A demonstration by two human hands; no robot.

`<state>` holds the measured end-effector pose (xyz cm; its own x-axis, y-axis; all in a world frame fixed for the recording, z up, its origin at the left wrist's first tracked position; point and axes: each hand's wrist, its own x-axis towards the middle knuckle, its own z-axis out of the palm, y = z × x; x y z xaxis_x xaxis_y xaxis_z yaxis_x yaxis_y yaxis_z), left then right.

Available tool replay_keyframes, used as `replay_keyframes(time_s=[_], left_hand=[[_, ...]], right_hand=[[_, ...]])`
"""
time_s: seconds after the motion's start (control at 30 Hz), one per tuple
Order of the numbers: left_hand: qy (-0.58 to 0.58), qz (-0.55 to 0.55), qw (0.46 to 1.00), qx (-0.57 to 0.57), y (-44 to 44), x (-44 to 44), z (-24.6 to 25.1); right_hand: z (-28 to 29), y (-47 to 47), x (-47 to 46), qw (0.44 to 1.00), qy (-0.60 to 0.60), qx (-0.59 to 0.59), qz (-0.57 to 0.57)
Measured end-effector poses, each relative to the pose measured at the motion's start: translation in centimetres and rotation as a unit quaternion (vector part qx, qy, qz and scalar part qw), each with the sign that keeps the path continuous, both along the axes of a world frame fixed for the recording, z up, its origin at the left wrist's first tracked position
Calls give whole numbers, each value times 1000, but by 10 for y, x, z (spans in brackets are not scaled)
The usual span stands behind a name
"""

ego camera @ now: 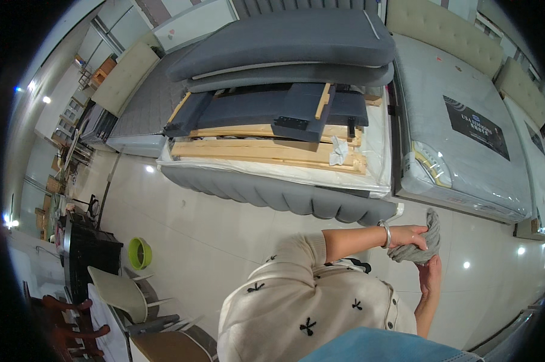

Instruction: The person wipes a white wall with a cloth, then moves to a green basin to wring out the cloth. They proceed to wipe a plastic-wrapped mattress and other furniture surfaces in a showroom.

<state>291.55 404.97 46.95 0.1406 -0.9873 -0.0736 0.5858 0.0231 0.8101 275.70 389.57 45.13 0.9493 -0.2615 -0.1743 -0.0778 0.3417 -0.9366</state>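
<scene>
A crumpled grey cloth (416, 246) is held between both hands above the tiled floor, near the foot of the wrapped mattress. My left hand (410, 237), with a silver bangle at the wrist, grips the cloth from its left side. From below, my right hand (430, 271) pinches its lower edge. Ahead lies a bed base with pale wooden slats (254, 151), dark upholstered frame parts (245, 108) and a crumpled white tissue (339, 150) on it. Grey padded panels (295, 40) are stacked behind these.
A channelled grey headboard (272, 194) lies along the near side of the bed base. To the right stands a plastic-wrapped mattress (462, 122). A green bin (140, 253), a beige chair (118, 289) and a brown chair (173, 346) are at the left.
</scene>
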Motion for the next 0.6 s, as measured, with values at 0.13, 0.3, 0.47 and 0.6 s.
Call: replay_keyframes(time_s=[0.13, 0.3, 0.47, 0.6], left_hand=[[-127, 66, 987, 70, -71, -21, 4], [-117, 190, 974, 41, -170, -55, -1], [-68, 219, 970, 84, -224, -75, 10], [66, 230, 971, 23, -235, -72, 20]], right_hand=[[-17, -72, -26, 998, -24, 24, -47], [0, -160, -84, 984, -6, -13, -178], [10, -248, -119, 990, 7, 42, -137], [-9, -299, -109, 992, 4, 23, -125]])
